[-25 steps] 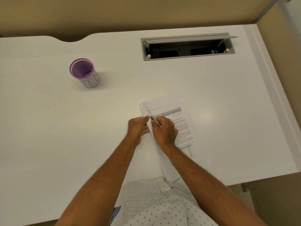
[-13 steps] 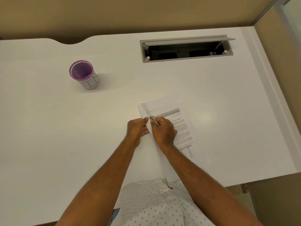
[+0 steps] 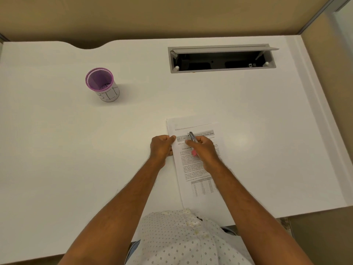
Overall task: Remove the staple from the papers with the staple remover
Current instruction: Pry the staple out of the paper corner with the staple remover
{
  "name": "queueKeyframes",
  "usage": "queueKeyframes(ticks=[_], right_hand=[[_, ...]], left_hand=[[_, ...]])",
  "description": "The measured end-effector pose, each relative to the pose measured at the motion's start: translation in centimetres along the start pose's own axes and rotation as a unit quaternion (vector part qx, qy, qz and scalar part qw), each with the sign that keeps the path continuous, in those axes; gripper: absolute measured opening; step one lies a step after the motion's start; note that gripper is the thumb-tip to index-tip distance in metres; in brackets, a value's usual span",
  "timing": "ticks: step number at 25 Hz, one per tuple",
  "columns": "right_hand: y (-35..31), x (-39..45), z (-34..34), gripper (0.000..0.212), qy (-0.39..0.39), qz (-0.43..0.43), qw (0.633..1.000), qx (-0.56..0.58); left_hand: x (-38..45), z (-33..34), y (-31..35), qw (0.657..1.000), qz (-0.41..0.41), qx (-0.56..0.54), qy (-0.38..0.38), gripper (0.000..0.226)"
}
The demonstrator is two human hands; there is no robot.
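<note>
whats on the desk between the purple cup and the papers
Nothing: in the head view, only bare white desk lies between the purple cup and the papers.

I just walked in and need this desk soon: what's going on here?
A person is working on the papers on the white desk. The left hand holds their left edge, while the right hand grips a staple remover, its metal tip near the top of the page. The staple itself is too small to see. A purple cup stands apart, far left.
</note>
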State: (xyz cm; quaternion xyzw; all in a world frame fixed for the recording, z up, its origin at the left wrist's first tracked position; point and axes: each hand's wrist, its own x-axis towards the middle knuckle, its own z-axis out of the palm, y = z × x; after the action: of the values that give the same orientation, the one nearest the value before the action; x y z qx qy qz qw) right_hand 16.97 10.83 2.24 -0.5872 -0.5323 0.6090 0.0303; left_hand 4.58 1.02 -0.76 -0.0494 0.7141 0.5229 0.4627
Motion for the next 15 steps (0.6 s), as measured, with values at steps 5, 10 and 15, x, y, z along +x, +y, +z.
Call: queueKeyframes(ticks=[5, 10, 15], right_hand=[[-0.1, -0.2, -0.9, 0.018, -0.037, 0.040, 0.998, 0.031], [-0.3, -0.1, -1.2, 0.024, -0.057, 0.057, 0.996, 0.031], [-0.4, -0.1, -1.4, 0.030, -0.068, 0.055, 0.996, 0.025]], left_hand=[[0.4, -0.2, 0.1, 0.997, 0.037, 0.061, 0.015, 0.029], [0.3, 0.1, 0.7, 0.990, 0.058, 0.127, 0.024, 0.030], [0.5, 0.2, 0.9, 0.995, 0.031, 0.096, 0.017, 0.027]])
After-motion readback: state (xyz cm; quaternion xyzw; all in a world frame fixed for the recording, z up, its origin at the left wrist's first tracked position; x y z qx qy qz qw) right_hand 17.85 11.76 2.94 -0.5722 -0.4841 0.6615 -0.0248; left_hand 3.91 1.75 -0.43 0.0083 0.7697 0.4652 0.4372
